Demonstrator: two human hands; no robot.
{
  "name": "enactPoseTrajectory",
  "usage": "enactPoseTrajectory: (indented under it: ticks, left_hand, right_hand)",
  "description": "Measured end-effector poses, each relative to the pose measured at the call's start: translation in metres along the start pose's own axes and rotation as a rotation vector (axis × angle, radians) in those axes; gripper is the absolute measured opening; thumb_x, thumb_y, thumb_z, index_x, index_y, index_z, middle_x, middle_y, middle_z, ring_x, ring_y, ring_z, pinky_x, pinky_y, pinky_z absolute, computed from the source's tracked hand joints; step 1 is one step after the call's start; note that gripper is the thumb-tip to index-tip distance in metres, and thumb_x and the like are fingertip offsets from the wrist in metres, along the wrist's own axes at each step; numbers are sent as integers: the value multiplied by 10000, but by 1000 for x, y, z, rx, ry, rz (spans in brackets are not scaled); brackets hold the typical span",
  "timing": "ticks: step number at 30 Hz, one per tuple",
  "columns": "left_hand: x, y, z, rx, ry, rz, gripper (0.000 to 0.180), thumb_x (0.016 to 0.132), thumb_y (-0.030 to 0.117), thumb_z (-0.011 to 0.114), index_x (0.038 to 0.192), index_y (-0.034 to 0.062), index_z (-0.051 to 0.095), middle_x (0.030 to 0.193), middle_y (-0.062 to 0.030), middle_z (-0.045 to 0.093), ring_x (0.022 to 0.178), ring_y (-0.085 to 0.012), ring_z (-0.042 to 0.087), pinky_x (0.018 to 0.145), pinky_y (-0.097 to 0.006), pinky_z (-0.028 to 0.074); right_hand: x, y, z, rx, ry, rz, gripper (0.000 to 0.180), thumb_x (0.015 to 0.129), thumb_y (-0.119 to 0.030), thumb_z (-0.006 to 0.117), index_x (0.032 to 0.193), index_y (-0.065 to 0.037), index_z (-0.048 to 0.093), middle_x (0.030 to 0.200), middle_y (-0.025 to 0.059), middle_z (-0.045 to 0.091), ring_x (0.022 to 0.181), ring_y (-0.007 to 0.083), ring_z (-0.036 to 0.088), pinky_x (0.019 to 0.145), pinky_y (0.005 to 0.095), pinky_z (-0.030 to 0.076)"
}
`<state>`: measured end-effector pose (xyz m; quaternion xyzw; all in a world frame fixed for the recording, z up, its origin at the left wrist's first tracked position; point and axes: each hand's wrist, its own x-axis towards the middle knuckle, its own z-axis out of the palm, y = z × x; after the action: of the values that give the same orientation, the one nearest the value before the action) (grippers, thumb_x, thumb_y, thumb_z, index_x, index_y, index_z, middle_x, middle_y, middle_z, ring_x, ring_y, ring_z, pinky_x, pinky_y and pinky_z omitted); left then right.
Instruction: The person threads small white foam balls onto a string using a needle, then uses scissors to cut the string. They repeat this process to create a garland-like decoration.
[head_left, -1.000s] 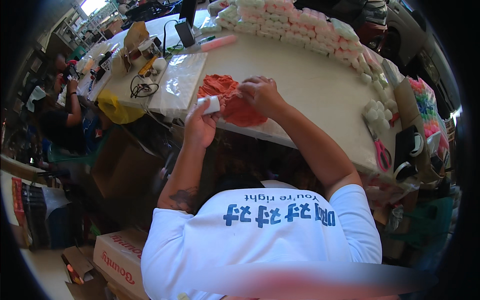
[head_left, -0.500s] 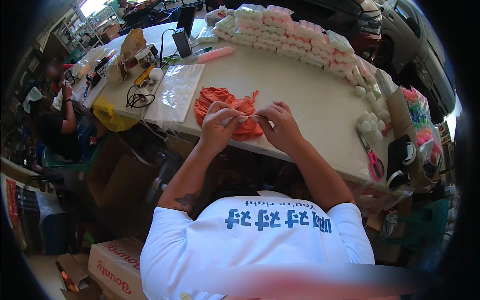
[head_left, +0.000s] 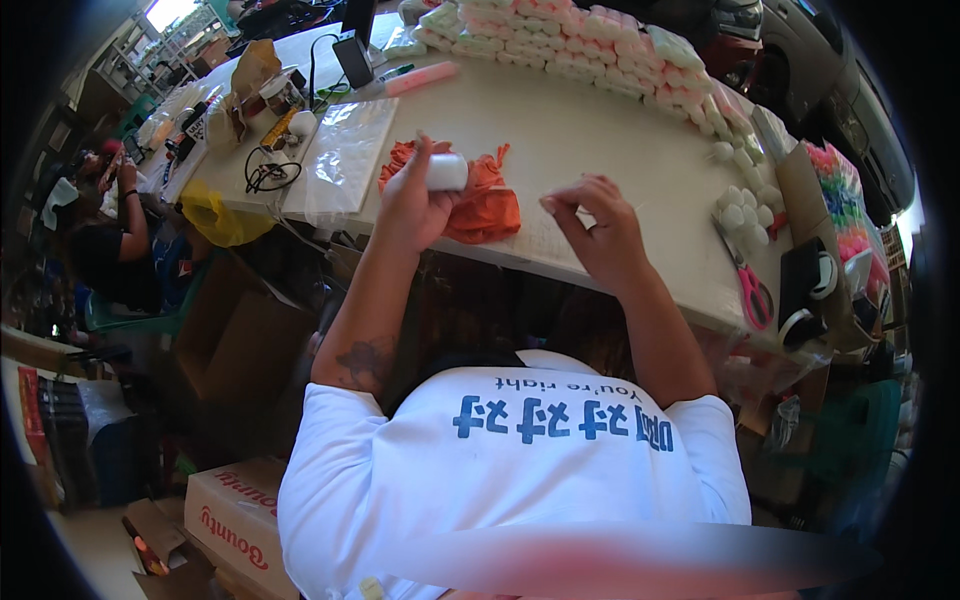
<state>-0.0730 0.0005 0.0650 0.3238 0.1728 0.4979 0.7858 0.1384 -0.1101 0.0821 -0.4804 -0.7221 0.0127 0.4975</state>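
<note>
Left hand (head_left: 406, 205): raised over the near edge of the table (head_left: 575, 125), thumb pointing up, fingers closed round a white cylinder (head_left: 448, 173).
White cylinder: in the left hand, lying roughly sideways, one rounded end sticking out toward the right; appeared in front of the orange cloth (head_left: 490, 213). Contact between the two: couldn't tell.
Right hand (head_left: 603, 228): well apart from the left, to the right of the cloth, in front of the table edge. Thumb and forefinger tips close together, other fingers bent. Anything small pinched there: couldn't tell.
Orange cloth: crumpled on the table near its front edge, partly hidden behind the left hand.
Clear plastic sheets (head_left: 350, 155): flat on the table, left of the cloth.
Black cable (head_left: 270, 175): coiled just left of the sheets.
Yellow bag (head_left: 222, 220): hung over the table edge, farther left.
Pink tube (head_left: 424, 77): lay across the table beyond the sheets, near a black box-shaped device (head_left: 352, 60).
Bundles (head_left: 590, 45): pink and pale green, stacked along the far side.
White pieces (head_left: 742, 218): clustered at the right end of the table.
Scissors (head_left: 756, 300): pink handles toward the near edge, blades reaching up beside the white pieces.
Co-worker (head_left: 115, 255): seated at far left, dark top.
</note>
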Motion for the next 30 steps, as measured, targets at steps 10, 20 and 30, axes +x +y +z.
enactPoseTrajectory:
  ticks: [10, 20, 30]
  left_hand:
    - [-12, -25, 3, -166, -192, -103, 361, 951, 245, 560, 1178, -28, 491, 1155, -173, 583, 1087, -289, 589, 948, -396, 519]
    - [-24, -34, 16, -138, -261, -69, 350, 964, 231, 540, 1198, -27, 500, 1175, -160, 589, 1085, -283, 599, 944, -389, 523]
    - [-25, -42, 20, 38, -271, 34, 367, 935, 156, 582, 1243, -8, 467, 1212, -153, 561, 1104, -251, 590, 919, -368, 541]
  right_hand:
    - [-13, -11, -20, -167, 126, -112, 75, 806, -55, 711, 828, -86, 646, 744, 1, 649, 677, 150, 589, 907, 378, 430]
    - [-12, -14, -18, -222, 168, -188, 104, 803, -91, 712, 853, -136, 631, 735, -19, 607, 693, 149, 576, 904, 407, 387]
    - [-11, -19, -19, -302, 51, -180, 117, 812, -73, 678, 918, -116, 652, 774, 7, 597, 772, 177, 592, 932, 448, 379]
